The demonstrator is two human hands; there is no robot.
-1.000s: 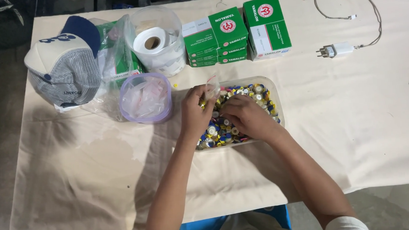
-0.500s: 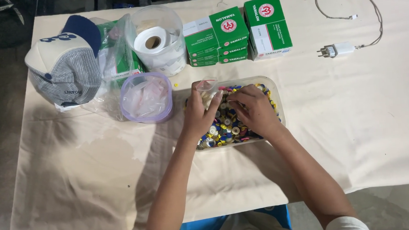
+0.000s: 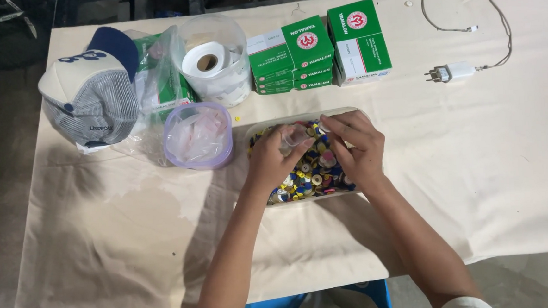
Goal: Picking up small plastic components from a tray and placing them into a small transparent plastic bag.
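Both my hands are over the clear rectangular plastic tray point(image 3: 354, 113) of small coloured buttons point(image 3: 313, 170) at mid-table. My left hand point(image 3: 273, 160) and right hand point(image 3: 356, 148) pinch a small clear plastic bag point(image 3: 295, 135) between their fingertips. The round purple-rimmed tub point(image 3: 198, 136) sits just left of the tray; green boxes point(image 3: 318, 46) lie beyond it. Bare cream cloth point(image 3: 477, 160) opens to the right.

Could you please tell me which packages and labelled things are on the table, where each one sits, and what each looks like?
Stack of green boxes: far edge, centre; flat, green and white, round red emblem.
Single green box: right of the stack; same colours.
Green packet in a clear bag: between the cap and the tub; green, partly hidden.
Cap: far left; cream and navy, with grey mesh.
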